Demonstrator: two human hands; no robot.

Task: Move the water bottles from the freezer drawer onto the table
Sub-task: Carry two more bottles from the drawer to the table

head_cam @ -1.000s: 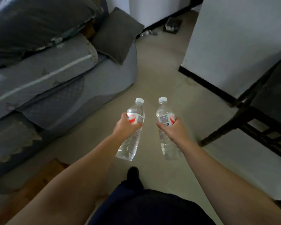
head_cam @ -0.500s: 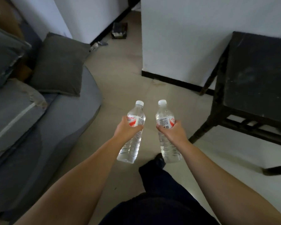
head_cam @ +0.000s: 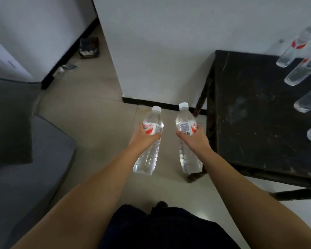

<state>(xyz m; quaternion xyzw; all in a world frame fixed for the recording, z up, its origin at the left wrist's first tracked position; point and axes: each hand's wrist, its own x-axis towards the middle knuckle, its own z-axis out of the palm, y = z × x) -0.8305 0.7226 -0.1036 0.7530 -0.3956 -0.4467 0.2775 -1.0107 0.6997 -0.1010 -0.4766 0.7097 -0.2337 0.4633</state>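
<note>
**Two bottles on the way to the table**

A pale tiled floor (head_cam: 97,108) runs between a grey sofa (head_cam: 34,159) and a dark table (head_cam: 258,108), where several bottles (head_cam: 300,72) already stand. The left hand (head_cam: 144,139) wraps one water bottle (head_cam: 149,141); the right hand (head_cam: 194,141) wraps another (head_cam: 187,141), both upright above the floor, just left of the table. Best to lift both above the edge and set them on bare tabletop, away from those standing.

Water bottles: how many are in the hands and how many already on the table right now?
In the hands: 2, the left hand's bottle and the right hand's bottle.
On the black table: 4 at least partly visible at the frame's right edge.
Total: 6 in view.
</note>
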